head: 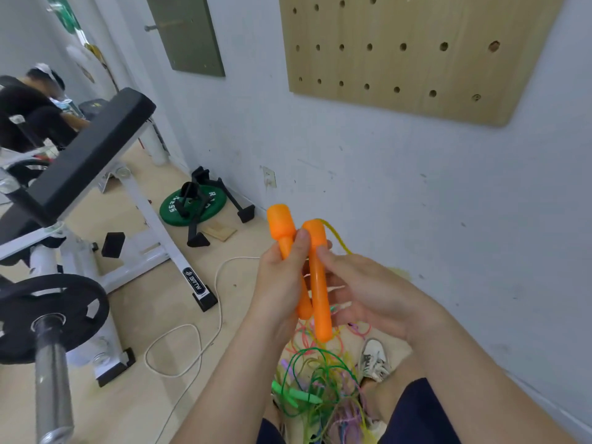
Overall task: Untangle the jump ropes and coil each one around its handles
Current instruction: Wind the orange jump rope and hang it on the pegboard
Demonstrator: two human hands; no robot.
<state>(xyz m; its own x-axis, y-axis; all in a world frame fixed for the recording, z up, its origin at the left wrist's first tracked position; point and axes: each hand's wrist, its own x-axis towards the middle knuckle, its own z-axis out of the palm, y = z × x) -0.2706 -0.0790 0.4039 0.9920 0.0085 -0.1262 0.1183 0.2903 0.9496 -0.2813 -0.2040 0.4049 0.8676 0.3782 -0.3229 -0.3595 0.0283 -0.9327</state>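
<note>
the left hand (pixel 282 283) is wrapped round the left handle (pixel 283 230), its thumb lying up against the right handle (pixel 318 283). the right hand (pixel 368 293) holds that one, fingers curled behind the shaft. the two orange handles stand upright, side by side, caps up, touching or nearly so.

a yellow cord (pixel 339 241) leaves the cap of the right handle and drops away behind the right hand, where its run is hidden. well below both hands lies the tangle (pixel 323 389) of green, pink and purple ropes, with a green handle (pixel 298 395) in it.

the step looks like pairing the handles before winding. to do it well, i judge, clamp both in the left hand alone, caps level, so the right hand is free to feed cord. first check that the cord runs clear of the tangle, or each turn will drag the pile up. then lay snug, even turns down the shafts, without twist.
</note>
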